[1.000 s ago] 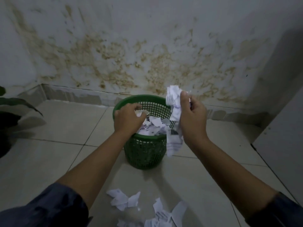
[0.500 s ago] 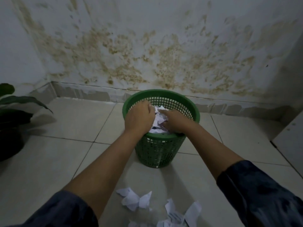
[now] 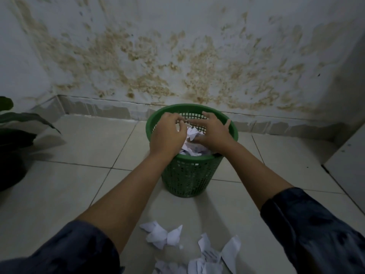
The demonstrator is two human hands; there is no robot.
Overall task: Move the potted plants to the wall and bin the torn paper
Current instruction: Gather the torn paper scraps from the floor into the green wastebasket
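Green bin (image 3: 189, 175) holds torn paper (image 3: 192, 149); print unreadable.

Beyond the fingers (image 3: 207, 117), a grey skirting strip (image 3: 98, 109) with patchy, worn paint runs along the foot of the room, and mottled brown stains (image 3: 207, 62) spread high above it. Pale floor tiles (image 3: 79, 147) with dark grout lines lie below and to both sides of the fingers. Far to their right, a white panel (image 3: 351, 155) stands at the frame's edge, its nature unclear.
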